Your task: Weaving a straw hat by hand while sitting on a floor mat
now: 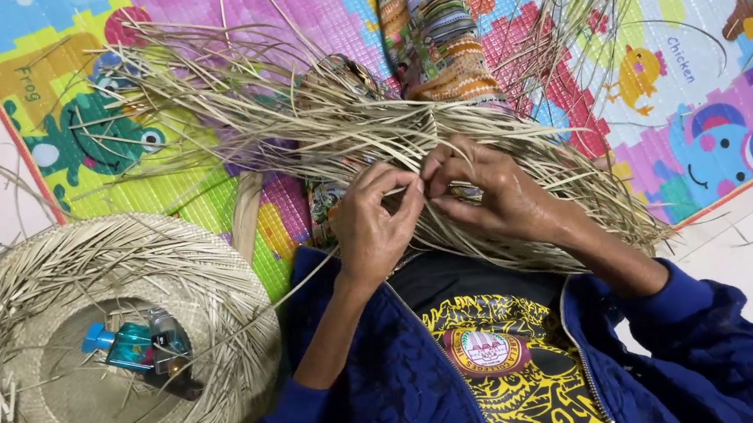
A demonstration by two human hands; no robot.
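Head cam: both hands meet mid-frame over the lap, left hand [376, 226] and right hand [486, 191] pinching thin strands of the straw weaving [330, 132]. Unfinished straw hat [49, 409] sits left, holding lighters [142, 347].

Two small packages lie inside the woven straw hat [19, 309] at 8 o'clock, touching: a teal bottle [127, 345] with blue cap, and a clear lighter-shaped container [167, 337] just right of it; no signs or screens.
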